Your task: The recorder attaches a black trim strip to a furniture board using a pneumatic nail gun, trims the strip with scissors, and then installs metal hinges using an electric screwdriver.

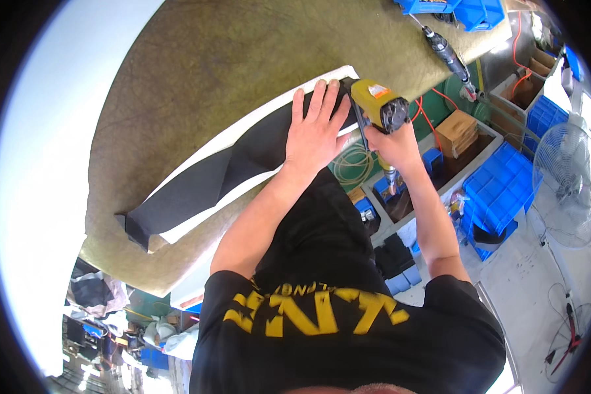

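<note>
A long strip of black fabric lies over a white panel, with white edges showing on both sides. At the left end the fabric hangs loose and folded. My left hand presses flat on the fabric near the right end, fingers spread. Gripped in my right hand is a yellow and black air staple gun. Its nose meets the panel's right end, just beside my left fingertips. Whether the nose touches the fabric I cannot tell.
An olive-brown cover spreads over the worktable. At the far right edge lies a power screwdriver near blue bins. Right of me stand a wooden box, blue crates and a fan. Red hoses hang beside the table.
</note>
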Demonstrator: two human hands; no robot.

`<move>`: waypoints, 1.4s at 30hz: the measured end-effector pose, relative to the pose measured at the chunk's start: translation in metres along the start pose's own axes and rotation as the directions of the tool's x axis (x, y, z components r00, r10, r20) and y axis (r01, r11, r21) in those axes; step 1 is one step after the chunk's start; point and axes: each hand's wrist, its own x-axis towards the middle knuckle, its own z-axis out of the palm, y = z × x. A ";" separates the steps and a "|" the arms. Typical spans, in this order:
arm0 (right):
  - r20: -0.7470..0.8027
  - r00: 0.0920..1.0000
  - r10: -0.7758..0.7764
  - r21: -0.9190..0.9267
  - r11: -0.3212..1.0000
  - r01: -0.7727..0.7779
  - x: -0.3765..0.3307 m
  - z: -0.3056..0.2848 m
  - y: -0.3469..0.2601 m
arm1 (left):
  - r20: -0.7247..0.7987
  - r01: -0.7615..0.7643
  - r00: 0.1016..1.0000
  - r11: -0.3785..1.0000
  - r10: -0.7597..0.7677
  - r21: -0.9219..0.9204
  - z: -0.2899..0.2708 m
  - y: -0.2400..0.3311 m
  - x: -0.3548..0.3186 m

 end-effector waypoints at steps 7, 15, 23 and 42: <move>0.055 0.997 0.047 0.047 0.998 -0.050 -0.003 -0.015 0.008 | 0.003 0.005 1.000 1.000 -0.005 0.023 0.001 0.001 0.003; 0.033 0.976 0.213 0.129 0.968 -0.216 -0.066 -0.023 0.048 | 0.073 -0.061 0.996 0.990 0.052 0.124 -0.001 0.001 0.001; 0.074 0.982 0.175 0.175 0.967 -0.186 -0.060 -0.009 0.064 | 0.058 -0.065 0.997 0.989 0.058 0.129 0.001 0.001 0.000; 0.023 1.000 -0.008 0.074 0.997 0.006 -0.051 -0.046 0.041 | -0.317 0.174 0.939 0.979 -0.132 0.110 -0.006 -0.020 0.083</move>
